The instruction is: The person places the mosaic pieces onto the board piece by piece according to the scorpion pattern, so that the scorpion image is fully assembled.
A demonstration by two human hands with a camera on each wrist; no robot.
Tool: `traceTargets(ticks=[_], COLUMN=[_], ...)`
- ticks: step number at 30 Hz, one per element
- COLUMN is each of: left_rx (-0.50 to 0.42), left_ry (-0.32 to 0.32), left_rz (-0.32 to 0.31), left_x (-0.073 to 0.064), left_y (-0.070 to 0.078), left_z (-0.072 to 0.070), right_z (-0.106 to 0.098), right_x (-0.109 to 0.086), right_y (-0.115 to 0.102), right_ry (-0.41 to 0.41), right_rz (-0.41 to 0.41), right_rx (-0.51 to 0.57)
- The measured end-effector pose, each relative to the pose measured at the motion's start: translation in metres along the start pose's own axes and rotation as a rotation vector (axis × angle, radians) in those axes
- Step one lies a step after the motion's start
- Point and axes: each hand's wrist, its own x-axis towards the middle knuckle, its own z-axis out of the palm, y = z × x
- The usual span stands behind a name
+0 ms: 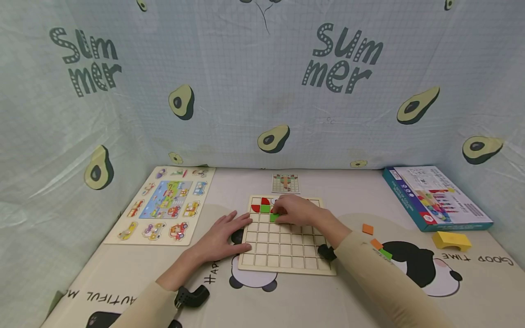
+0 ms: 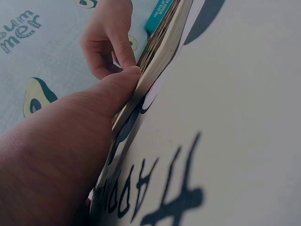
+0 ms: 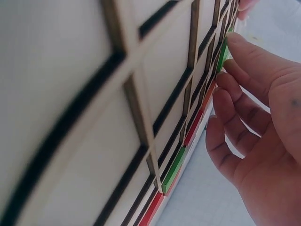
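Observation:
A wooden grid board point(image 1: 287, 262) lies on the table before me. Along its far rows sit red-and-white tiles point(image 1: 256, 208) and a green tile point(image 1: 265, 208). My right hand point(image 1: 301, 211) is over the far part of the board, its thumb and index finger pinching another green square tile point(image 1: 274, 218) at a grid cell. In the right wrist view that green tile point(image 3: 222, 55) shows between the fingertips, and the other fingers curl loosely. My left hand point(image 1: 223, 237) rests at the board's left edge with fingers spread, thumb point(image 2: 124, 80) against the rim.
A small pattern card point(image 1: 285, 183) lies behind the board. To the left is a picture puzzle board point(image 1: 135, 234). Loose orange point(image 1: 368, 228) and green tiles point(image 1: 385, 253) lie near my right forearm. Further right are a flat box point(image 1: 443, 196) and a yellow arched block point(image 1: 452, 240).

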Motion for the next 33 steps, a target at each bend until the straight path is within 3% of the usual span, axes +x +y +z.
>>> traceTargets(ticks=[14, 22, 33], left_rx=[-0.005, 0.003, -0.003], left_ry=[0.001, 0.003, -0.001], left_rz=[0.001, 0.008, -0.002], left_x=[0.001, 0.0, 0.0], left_y=[0.003, 0.003, 0.004], left_z=[-0.004, -0.004, -0.002], right_z=[-0.014, -0.026, -0.037], right_x=[-0.022, -0.052, -0.094], right_y=[0.004, 0.008, 0.032], right_ry=[0.106, 0.188, 0.244], right_rz=[-0.028, -0.045, -0.003], right_rx=[0.15, 0.24, 0.23])
